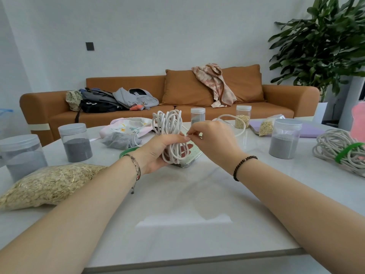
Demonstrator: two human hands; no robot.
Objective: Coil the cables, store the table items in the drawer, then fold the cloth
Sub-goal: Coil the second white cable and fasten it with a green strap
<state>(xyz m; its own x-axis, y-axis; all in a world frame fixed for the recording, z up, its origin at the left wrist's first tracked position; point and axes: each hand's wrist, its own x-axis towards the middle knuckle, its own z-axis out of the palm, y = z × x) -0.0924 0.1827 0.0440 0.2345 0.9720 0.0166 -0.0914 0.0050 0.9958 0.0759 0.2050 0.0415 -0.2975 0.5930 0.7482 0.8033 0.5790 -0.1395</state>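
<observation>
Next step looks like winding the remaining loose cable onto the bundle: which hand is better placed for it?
Right. The right hand pinches the loose strand beside the coil, while the left hand grips the coil itself and is probably needed to hold it steady.

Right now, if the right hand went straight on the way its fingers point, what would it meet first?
Probably the white cable coil in the left hand; the right hand pinches a strand right beside it.

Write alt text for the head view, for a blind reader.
Over a white table, the left hand grips a coiled white cable while the right hand pinches its loose strand. A second coil with a green tie, jars and a bag of oats lie around; an orange sofa stands behind.
</observation>
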